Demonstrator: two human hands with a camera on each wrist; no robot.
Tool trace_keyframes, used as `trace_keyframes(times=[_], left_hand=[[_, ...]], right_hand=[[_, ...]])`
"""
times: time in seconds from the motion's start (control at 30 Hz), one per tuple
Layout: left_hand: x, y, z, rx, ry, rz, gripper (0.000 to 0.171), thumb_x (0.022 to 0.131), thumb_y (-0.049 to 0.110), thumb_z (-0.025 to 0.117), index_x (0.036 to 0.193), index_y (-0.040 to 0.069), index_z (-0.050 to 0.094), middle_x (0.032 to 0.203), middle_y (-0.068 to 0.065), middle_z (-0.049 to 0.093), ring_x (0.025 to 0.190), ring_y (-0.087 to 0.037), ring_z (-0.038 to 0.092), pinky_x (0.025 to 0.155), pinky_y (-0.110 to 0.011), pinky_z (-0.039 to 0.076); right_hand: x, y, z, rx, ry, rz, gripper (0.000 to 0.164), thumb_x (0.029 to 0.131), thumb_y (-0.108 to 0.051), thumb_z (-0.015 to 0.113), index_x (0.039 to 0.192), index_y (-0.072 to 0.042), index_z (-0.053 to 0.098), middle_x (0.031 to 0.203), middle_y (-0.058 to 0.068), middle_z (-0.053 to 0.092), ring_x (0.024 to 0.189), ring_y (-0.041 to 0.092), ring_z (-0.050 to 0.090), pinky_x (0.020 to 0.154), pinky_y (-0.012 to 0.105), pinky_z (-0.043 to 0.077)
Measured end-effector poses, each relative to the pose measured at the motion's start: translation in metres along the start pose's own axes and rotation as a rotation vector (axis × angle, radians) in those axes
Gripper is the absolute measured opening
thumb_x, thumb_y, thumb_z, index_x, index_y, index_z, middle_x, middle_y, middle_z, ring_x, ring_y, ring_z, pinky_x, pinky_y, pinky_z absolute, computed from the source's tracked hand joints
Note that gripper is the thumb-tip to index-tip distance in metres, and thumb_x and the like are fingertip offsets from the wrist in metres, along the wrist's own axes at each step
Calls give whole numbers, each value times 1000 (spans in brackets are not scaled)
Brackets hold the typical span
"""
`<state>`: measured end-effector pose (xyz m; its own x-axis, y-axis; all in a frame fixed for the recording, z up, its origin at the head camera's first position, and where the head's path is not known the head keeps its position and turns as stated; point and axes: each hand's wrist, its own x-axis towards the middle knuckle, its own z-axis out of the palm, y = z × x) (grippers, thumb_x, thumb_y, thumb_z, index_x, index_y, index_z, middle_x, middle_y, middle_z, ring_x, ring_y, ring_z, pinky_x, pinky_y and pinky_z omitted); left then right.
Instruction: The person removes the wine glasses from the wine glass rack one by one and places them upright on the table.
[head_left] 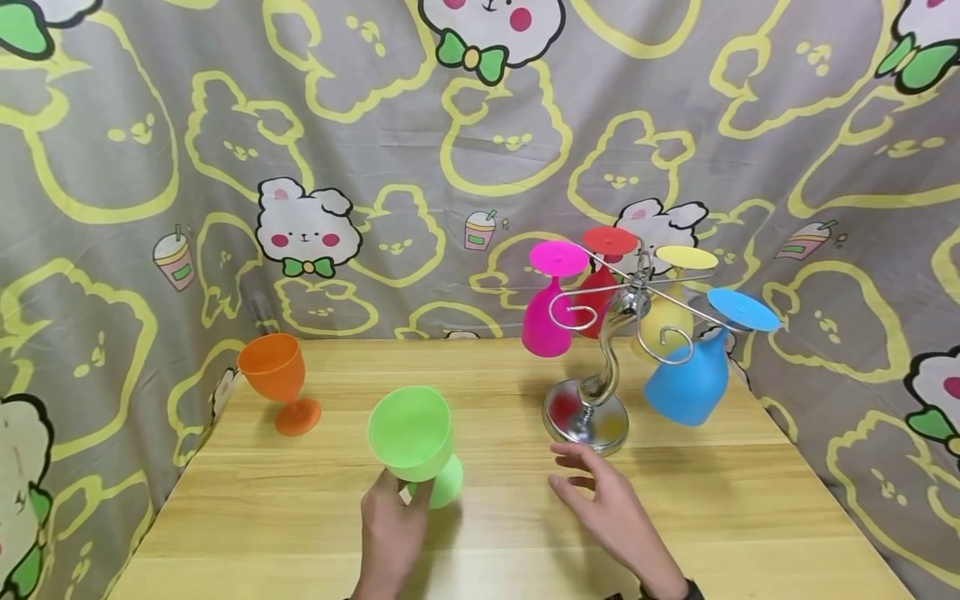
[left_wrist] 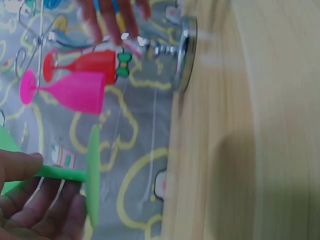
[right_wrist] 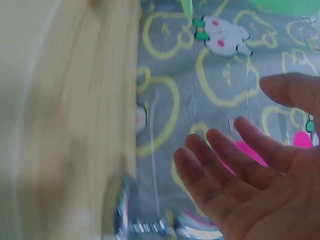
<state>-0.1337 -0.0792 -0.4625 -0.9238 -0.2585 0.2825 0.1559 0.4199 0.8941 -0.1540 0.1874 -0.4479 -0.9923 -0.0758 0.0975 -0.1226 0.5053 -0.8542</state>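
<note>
My left hand [head_left: 393, 525] pinches the stem of a green plastic goblet [head_left: 411, 429], held upright with a slight tilt above the table; its stem and foot [left_wrist: 93, 175] show in the left wrist view. Holding nothing, my right hand [head_left: 607, 504] hovers in front of the rack's base with its fingers spread and relaxed, as the right wrist view shows. A chrome goblet rack [head_left: 611, 350] stands behind it. Upside down from its wire arms hang a magenta goblet [head_left: 547, 321], a red goblet [head_left: 597, 292], a yellow goblet [head_left: 663, 325] and a blue goblet [head_left: 690, 387].
An orange goblet [head_left: 276, 371] stands upright at the back left of the wooden table [head_left: 247, 508]. A grey curtain [head_left: 405, 150] with yellow cartoon outlines hangs behind the table and along both sides. The rack's round base [head_left: 562, 425] sits right of the middle.
</note>
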Motion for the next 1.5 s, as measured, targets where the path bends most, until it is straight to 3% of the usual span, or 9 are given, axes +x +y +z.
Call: trace_keyframes(times=[0.2,0.37,0.6,0.87,1.2,1.5], left_hand=[[7,-13,-14,121,22,-35,17,93,-5,72,109,0,73,112,-18,79,112,-41,75,99,-63,60],[11,-25,-23,190,22,-63,14,91,-5,73,105,-3,71,103,-21,79,103,-42,76,93,-62,62],[18,-41,-27,258,-28,-132,7,94,1,70,100,-2,69,103,-22,78,103,-44,75,91,-63,62],[20,-53,-24,261,-64,-173,11,94,1,71,104,-4,70,109,-26,78,108,-48,74,94,-64,61],[35,-62,-30,289,-128,-135,18,98,0,68,114,-9,69,119,-35,73,115,-54,71,98,-65,60],[61,-76,-41,294,-110,-111,16,102,3,66,111,-9,70,118,-33,75,118,-55,70,102,-67,57]], right_hand=[[-7,11,-19,-203,32,-62,37,101,-18,77,137,-12,69,139,4,72,126,28,69,102,47,62],[-11,22,-28,-272,36,-76,37,100,-19,78,136,-11,70,139,6,72,124,33,69,100,54,61],[-13,32,-32,-299,24,-50,35,102,-18,77,135,-10,70,140,10,70,128,35,68,102,56,61],[-13,36,-32,-296,-6,-20,39,104,-24,75,139,-9,68,145,11,68,132,35,66,105,55,59],[-13,36,-30,-245,-21,-11,37,102,-19,75,137,-6,68,141,10,70,130,35,67,105,55,60],[-11,35,-29,-230,-68,20,39,104,-20,74,139,-5,67,145,14,67,131,38,66,107,54,59]])
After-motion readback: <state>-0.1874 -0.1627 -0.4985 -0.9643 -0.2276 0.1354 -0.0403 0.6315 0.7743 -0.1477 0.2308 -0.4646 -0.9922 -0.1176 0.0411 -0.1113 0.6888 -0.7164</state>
